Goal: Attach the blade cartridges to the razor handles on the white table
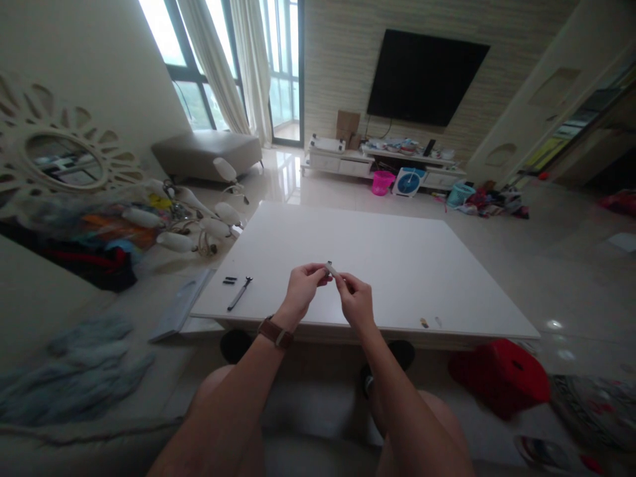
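Over the near part of the white table (368, 252), both hands pinch one small grey bar-shaped piece (332, 269) with a dark end; it is too small to tell its kind. My left hand (301, 289), with a brown-strapped watch on the wrist, is closed at its upper left end. Thumb and fingers of my right hand (356, 301) are closed on the lower right end. To the left lies a slim grey-and-black razor-like tool (240, 295) with a short crosswise head. Beside it are two small black bars (229, 281).
A small yellow-and-black item (424, 323) and a clear piece (438, 321) lie near the table's front right edge. A red stool (501, 377) stands right of my legs. White-shaded lamp parts (199, 218) and bagged items crowd the left side.
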Tool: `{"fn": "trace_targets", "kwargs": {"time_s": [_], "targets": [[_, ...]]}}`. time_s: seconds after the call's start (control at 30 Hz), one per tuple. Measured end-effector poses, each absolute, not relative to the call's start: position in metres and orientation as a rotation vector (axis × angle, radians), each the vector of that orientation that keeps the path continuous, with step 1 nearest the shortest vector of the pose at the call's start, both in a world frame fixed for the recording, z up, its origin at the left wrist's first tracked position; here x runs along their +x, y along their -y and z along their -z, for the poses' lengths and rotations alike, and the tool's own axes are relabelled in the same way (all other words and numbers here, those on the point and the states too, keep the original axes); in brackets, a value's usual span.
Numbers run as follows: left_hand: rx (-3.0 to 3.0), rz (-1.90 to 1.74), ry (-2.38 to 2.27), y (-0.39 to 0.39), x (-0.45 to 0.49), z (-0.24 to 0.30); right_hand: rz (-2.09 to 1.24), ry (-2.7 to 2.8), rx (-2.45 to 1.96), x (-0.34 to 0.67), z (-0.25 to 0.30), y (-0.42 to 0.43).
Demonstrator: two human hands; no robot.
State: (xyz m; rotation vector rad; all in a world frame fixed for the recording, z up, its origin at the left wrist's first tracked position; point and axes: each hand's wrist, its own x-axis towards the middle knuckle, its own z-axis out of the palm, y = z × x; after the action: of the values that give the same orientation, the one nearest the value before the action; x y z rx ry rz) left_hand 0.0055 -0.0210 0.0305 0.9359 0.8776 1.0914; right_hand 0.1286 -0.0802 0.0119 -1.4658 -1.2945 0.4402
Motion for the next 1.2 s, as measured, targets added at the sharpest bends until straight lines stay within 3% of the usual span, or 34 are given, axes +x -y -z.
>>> {"fn": "trace_targets", "kwargs": {"time_s": [0.53, 1.2], "targets": [[0.939, -1.097, -0.866, 0.0218, 0.0057, -0.0317, -0.557, 1.249, -1.404, 0.1345, -0.0113, 0.0779], [0.958, -1.087, -0.885, 0.0206, 0.0057, -0.0295, -0.461, 1.252, -1.399, 0.1327, -0.0107, 0.0802]]}}
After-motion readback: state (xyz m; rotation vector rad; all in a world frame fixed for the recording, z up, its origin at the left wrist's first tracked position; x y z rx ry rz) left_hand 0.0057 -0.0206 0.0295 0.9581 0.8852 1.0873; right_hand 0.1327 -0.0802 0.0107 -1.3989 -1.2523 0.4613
